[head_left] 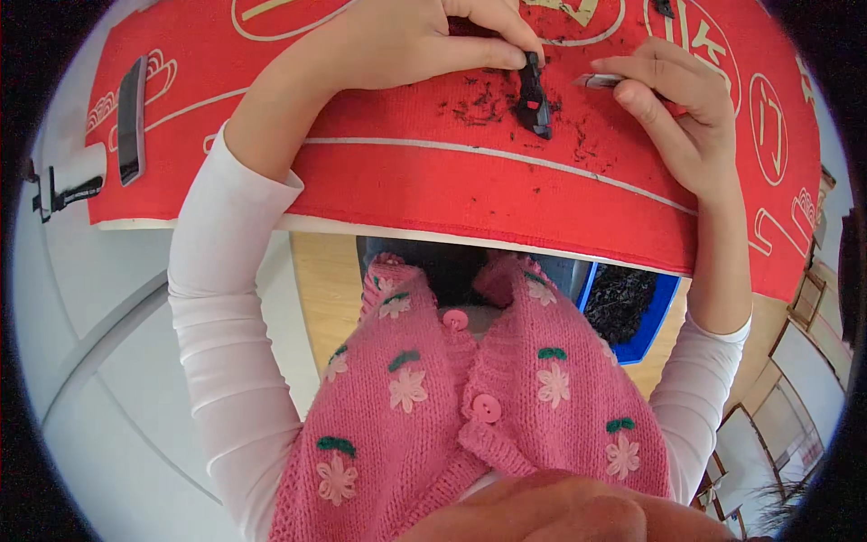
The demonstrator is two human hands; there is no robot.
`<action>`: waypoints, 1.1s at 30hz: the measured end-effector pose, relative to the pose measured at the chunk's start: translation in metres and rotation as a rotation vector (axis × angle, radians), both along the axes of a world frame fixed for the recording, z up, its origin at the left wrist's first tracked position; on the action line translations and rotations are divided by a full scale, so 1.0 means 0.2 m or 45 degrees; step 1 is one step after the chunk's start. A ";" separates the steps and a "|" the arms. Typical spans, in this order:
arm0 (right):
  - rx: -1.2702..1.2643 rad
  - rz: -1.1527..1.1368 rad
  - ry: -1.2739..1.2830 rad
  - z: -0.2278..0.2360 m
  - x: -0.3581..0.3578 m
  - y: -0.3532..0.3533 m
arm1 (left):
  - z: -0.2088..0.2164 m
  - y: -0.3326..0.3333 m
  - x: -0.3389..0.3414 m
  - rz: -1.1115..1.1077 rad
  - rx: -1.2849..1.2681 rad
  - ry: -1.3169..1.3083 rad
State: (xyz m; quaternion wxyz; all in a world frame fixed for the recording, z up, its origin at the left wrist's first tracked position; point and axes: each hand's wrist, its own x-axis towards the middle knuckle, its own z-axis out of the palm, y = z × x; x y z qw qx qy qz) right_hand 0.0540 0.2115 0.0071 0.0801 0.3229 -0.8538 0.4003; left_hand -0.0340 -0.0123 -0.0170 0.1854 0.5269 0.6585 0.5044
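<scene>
My left hand (411, 45) pinches the upper end of a small, dark, glossy black piece (534, 101) between thumb and fingers. The piece has a red spot on its side, and its lower end rests on or just above the red cloth (406, 185). Held in my right hand (682, 113) is a small knife with a pale pointed blade (598, 81), its tip turned toward the black piece but apart from it. A bit of red shows under the fingers of that hand. Black shavings (483, 104) lie scattered on the cloth around both hands.
A phone (133, 122) lies at the left of the table, with a white object with a black strap (77, 185) beyond the cloth's left edge. Below the table edge is a blue bin (664, 321) of black scraps. Another black piece (664, 7) sits at the far right.
</scene>
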 end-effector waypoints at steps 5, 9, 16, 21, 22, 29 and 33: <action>0.008 0.065 -0.132 0.01 0.02 -0.02 | 0.02 -0.01 0.01 0.052 -0.070 -0.075; -0.021 0.068 -0.129 0.01 0.02 -0.04 | 0.03 -0.01 0.02 0.065 -0.092 -0.075; -0.073 0.068 -0.124 0.00 0.05 -0.07 | 0.05 -0.01 0.04 0.120 -0.173 -0.121; -0.110 0.062 -0.117 -0.01 0.06 -0.10 | 0.04 -0.01 0.03 0.126 -0.156 -0.074; -0.118 0.060 -0.115 -0.01 0.06 -0.10 | 0.04 -0.01 0.03 0.130 -0.164 -0.082; -0.118 0.065 -0.007 -0.02 0.06 -0.12 | 0.05 -0.01 0.03 0.130 -0.189 -0.073; -0.095 0.062 -0.033 -0.03 0.05 -0.11 | 0.05 -0.01 0.03 0.142 -0.192 -0.097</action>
